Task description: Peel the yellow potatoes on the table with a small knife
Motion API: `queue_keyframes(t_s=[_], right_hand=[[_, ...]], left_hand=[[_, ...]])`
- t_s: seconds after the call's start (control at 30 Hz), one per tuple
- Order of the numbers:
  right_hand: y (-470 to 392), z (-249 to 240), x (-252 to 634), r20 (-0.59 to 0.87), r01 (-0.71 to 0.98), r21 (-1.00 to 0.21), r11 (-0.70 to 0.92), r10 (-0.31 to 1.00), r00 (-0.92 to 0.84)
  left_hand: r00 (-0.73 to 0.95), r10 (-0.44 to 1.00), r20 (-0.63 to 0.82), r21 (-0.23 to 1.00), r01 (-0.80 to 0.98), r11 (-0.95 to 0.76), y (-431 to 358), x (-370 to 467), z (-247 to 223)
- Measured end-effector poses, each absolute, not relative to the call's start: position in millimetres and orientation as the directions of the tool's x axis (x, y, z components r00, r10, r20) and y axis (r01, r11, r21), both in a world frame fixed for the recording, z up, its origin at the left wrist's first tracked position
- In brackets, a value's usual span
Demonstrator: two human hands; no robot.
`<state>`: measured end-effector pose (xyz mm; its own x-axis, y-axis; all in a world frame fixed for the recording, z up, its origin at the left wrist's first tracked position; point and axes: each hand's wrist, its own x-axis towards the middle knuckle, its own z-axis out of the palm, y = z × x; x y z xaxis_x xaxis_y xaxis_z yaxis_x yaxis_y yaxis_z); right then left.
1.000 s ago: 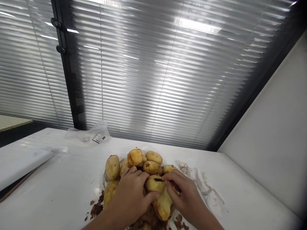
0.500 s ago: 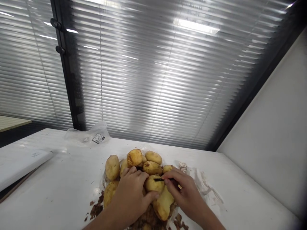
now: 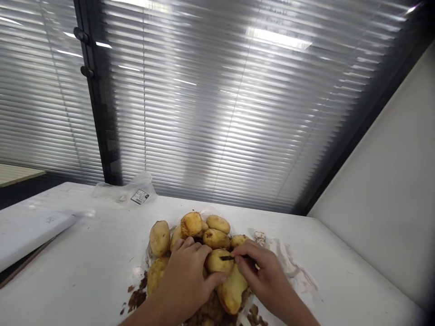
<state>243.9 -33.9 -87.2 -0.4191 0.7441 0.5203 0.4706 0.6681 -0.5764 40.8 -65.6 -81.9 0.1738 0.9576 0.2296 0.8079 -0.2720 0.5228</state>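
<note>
My left hand (image 3: 188,271) is closed round the side of a yellow potato (image 3: 215,261), its thumb along the near edge. In my right hand (image 3: 260,267) is a thin black tool (image 3: 225,258), pinched between thumb and fingers. Its dark tip lies against the top of that potato; the rest is hidden in the hand, so its kind does not show. Just below, a partly peeled potato (image 3: 231,292) shows pale flesh. Behind my hands several more potatoes are heaped, among them a browned, cut-looking one (image 3: 191,224).
Brown peel scraps (image 3: 137,299) lie left of the heap on the white table (image 3: 102,253). Crumpled clear plastic (image 3: 295,271) spreads to the right. A labelled plastic bag (image 3: 139,192) rests near the back edge, and a flat white device (image 3: 30,231) is at far left.
The black tool's tip has shifted very slightly right and down on the potato, my right hand with it. My left hand keeps its hold.
</note>
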Motion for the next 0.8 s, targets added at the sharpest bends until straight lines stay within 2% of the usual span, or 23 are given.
queue_keyframes(t_s=[0.07,0.2,0.57,0.7,0.8], right_hand=[[-33.6,-87.6,245.0,0.539,0.490,-0.562,0.666,0.745,-0.394],[-32.6,-86.9,245.6,0.496,0.438,-0.624,0.647,0.761,-0.418],[-28.1,-88.8,246.8,0.499,0.502,-0.592,0.631,0.776,-0.387],[-27.8,-89.8,245.7,0.454,0.454,-0.668,0.590,0.806,-0.380],[-28.6,-91.3,244.0,0.474,0.501,-0.641,0.581,0.813,-0.338]], left_hand=[[0.176,0.958,0.226,0.517,0.812,-0.271,-65.7,41.3,-81.0],[0.163,0.962,0.219,0.506,0.824,-0.255,-65.9,42.0,-79.2],[0.170,0.958,0.230,0.509,0.818,-0.267,-65.5,41.1,-81.2],[0.159,0.959,0.233,0.516,0.816,-0.260,-65.2,41.6,-81.5],[0.168,0.957,0.238,0.522,0.808,-0.272,-65.3,41.6,-81.3]])
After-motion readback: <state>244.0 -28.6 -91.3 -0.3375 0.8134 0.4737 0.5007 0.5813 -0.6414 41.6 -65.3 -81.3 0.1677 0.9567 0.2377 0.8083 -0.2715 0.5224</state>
